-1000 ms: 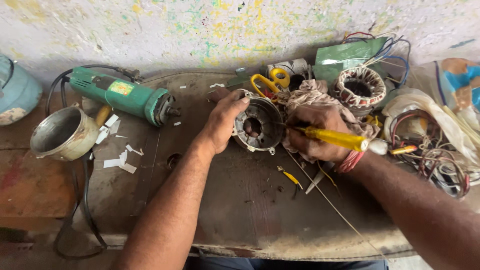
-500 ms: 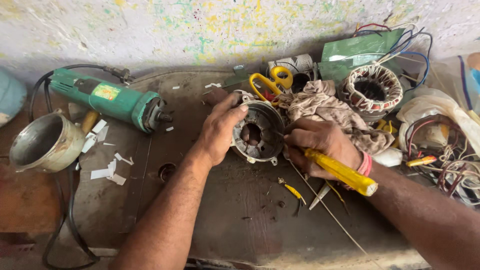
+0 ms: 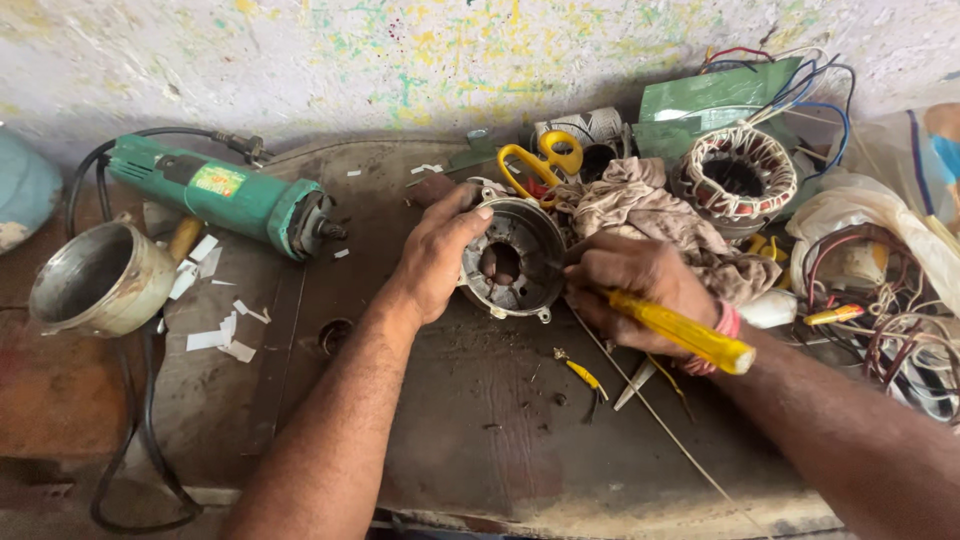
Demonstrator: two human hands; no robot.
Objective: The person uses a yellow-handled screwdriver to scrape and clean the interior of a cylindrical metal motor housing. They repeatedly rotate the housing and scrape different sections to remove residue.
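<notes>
A round grey metal motor housing [image 3: 515, 260] lies on the dark workbench [image 3: 480, 440], open side up. My left hand [image 3: 435, 255] grips its left rim and steadies it. My right hand [image 3: 640, 290] holds a yellow-handled screwdriver [image 3: 685, 332] whose thin tip reaches into the right side of the housing. A red band sits on my right wrist.
A green angle grinder [image 3: 225, 195] and a metal pot [image 3: 95, 280] lie at the left, with paper scraps. Behind the housing are yellow scissors [image 3: 540, 160], a rag [image 3: 640, 205], a wound stator [image 3: 738, 175] and tangled wires [image 3: 890, 300]. Small pliers [image 3: 582, 373] lie in front.
The view has shifted, so everything sits lower in frame. My right hand has tilted the screwdriver, handle end dropping lower right, tip staying at the housing. My left hand keeps its grip.
</notes>
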